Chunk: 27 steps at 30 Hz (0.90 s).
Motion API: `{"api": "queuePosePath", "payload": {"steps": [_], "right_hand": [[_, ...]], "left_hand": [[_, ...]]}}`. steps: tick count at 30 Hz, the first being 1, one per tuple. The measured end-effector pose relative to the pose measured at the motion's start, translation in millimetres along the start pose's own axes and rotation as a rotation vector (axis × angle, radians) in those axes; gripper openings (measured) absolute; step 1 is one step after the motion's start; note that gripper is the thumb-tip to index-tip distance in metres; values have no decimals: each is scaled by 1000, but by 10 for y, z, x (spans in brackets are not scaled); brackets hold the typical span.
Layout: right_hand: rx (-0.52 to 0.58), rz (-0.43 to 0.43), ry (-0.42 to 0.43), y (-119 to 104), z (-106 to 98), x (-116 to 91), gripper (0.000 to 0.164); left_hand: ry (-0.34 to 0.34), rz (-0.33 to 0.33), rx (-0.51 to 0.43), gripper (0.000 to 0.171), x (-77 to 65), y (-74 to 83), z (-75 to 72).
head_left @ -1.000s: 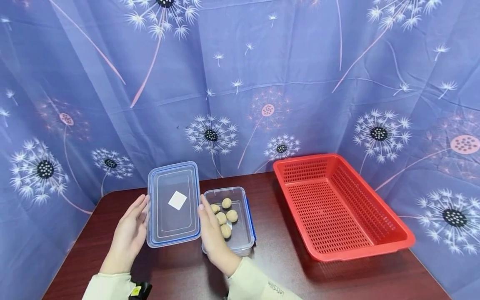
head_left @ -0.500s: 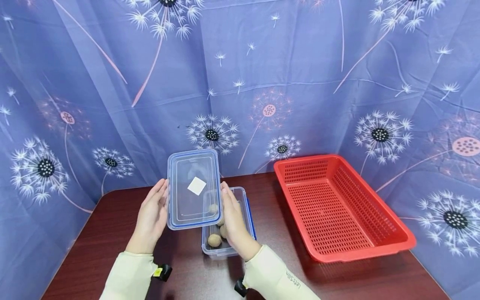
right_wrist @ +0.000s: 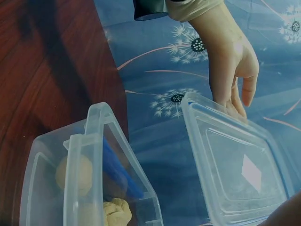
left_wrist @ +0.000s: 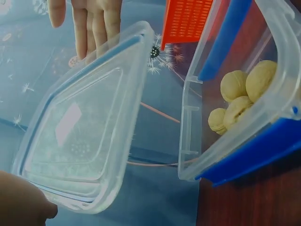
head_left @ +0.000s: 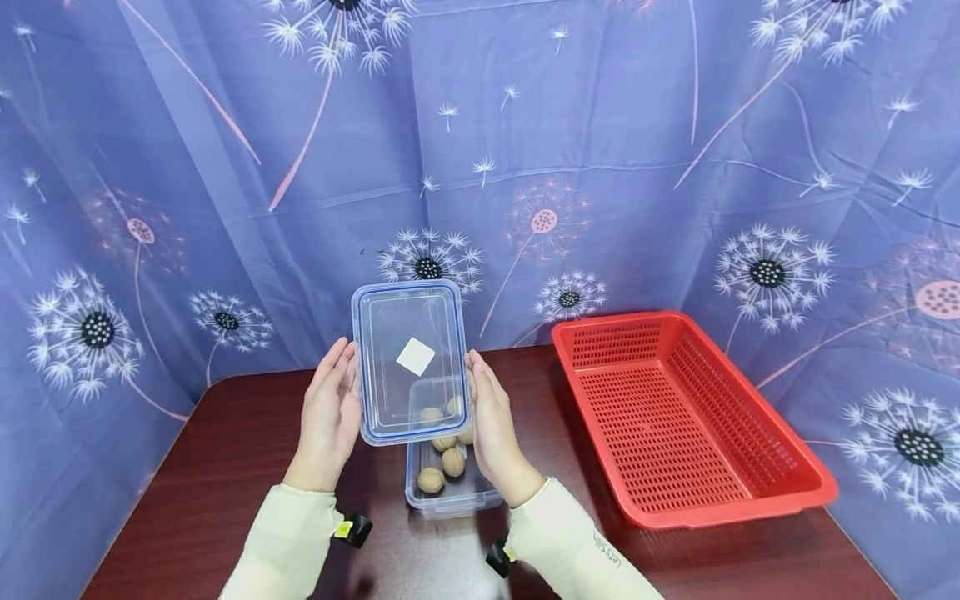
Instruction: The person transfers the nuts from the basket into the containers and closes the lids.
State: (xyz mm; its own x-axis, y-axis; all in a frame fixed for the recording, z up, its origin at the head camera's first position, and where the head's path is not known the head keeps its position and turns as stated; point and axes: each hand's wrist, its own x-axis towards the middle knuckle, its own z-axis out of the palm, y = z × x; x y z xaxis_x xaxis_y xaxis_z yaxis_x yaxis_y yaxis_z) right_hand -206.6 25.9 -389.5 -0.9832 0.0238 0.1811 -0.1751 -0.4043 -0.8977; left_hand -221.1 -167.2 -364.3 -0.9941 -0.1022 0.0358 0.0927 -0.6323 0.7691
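A clear plastic box lid (head_left: 386, 333) with a blue seal and a white square label (head_left: 416, 356) is carried between both hands, raised and tilted. My left hand (head_left: 330, 425) presses its left edge with straight fingers. At the opposite edge, the straight fingers of my right hand (head_left: 497, 425) press inward. Below and partly behind the lid stands an uncovered clear box (head_left: 457, 505), which has blue clips (left_wrist: 256, 153). Several walnuts (head_left: 431, 481) lie in the box, some seen through the lid. The left wrist view shows the lid apart from the box.
A red perforated basket (head_left: 660, 433) stands on the right of the dark wooden table (head_left: 247, 467). A blue curtain (head_left: 480, 125) with dandelion prints hangs right behind the table and along its sides.
Both hands have carried the lid to the right and upward in the head view, from beside the box to overlapping it. The basket stays in place.
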Motion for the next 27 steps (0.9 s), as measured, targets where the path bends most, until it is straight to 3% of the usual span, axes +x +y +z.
{"api": "queuePosePath", "payload": {"steps": [7,14,23,27], "right_hand": [[-1,-2,39,-17,23,-5,50],[-13,-23,95,-36,62,-16,47],[25,-45,137,-17,88,-7,40],[61,-5,156,-7,94,-4,39]], "left_hand": [[29,25,-39,45,0,-28,18],[50,60,-116,18,-7,-75,0],[7,98,-118,22,-28,-112,-25],[-4,105,-93,22,-45,-119,-24]]}}
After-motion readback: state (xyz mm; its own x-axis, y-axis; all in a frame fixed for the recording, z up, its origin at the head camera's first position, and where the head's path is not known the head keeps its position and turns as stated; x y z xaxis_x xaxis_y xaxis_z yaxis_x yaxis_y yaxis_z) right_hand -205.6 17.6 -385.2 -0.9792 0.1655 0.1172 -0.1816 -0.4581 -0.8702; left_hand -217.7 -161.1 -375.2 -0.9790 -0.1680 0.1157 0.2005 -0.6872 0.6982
